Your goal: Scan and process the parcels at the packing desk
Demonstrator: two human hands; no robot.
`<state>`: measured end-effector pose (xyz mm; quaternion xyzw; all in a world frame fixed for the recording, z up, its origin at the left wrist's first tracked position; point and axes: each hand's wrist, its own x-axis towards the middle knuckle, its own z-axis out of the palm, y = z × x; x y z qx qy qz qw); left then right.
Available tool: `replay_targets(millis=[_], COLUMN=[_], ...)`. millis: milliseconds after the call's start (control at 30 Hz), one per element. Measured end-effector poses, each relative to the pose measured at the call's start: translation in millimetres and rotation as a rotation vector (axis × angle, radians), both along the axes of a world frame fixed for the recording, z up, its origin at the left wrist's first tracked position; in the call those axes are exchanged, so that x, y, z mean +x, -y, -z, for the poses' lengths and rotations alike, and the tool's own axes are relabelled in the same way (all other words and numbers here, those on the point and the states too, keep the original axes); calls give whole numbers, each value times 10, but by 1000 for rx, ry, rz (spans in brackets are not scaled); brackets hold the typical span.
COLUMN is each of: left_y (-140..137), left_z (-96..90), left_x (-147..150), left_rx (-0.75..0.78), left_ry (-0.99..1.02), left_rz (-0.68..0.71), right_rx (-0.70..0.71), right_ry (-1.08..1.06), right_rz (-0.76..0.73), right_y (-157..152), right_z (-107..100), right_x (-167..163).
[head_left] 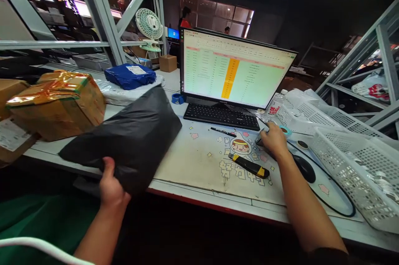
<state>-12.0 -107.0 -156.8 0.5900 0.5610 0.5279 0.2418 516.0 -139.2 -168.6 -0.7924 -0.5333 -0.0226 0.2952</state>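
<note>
My left hand (114, 184) grips the lower edge of a black plastic mailer bag (134, 132), thumb on top, the other fingers hidden beneath. The bag is tilted up over the desk's front edge. My right hand (274, 138) is reached out to the right of the keyboard (221, 115), fingers curled around a small dark object (259, 139), mostly hidden. Near it lie a yellow-and-black box cutter (249, 166), a black pen (223, 132) and a black mouse (304, 168). A roll of teal tape (285, 131) sits just behind my right hand.
A monitor (233, 69) showing a spreadsheet stands at the back. Taped cardboard boxes (59, 107) and a blue wrapped parcel (130, 75) are on the left. White plastic baskets (352, 173) line the right side. A small fan (149, 24) stands beside the metal frame.
</note>
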Motion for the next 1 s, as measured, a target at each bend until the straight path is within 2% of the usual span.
replay_targets(millis=[100,200,267,433,633,767,933,1000], left_y=[86,128,131,122,111,127,142,135], left_z=[-124,-207,-217,-193,-197,-229,-274,-269], left_x=[122,195,198,205,317,347,364,357], left_rx=[-97,-153,-161,-143,61,40,-15,-46], left_ry=[318,367,365,474,904,1008,1088,1091], left_rz=[-42,-45,-28,-34,-105,-70,-118,-114], right_rx=[14,-98,-188,-274,-281,-245,-277,-222], right_ry=[-31,-63,-70,-53,-75,-105,-152,-185], right_rz=[-62,-66,-42,-50,-20,-35,-68,-66], right_y=[-398,-738,-852,-883,-919,-946,-933,-894], right_z=[-76,61,206,474,544,540,497,478], right_x=[-228,-482,-592,-592,-571,-584,-613,-649])
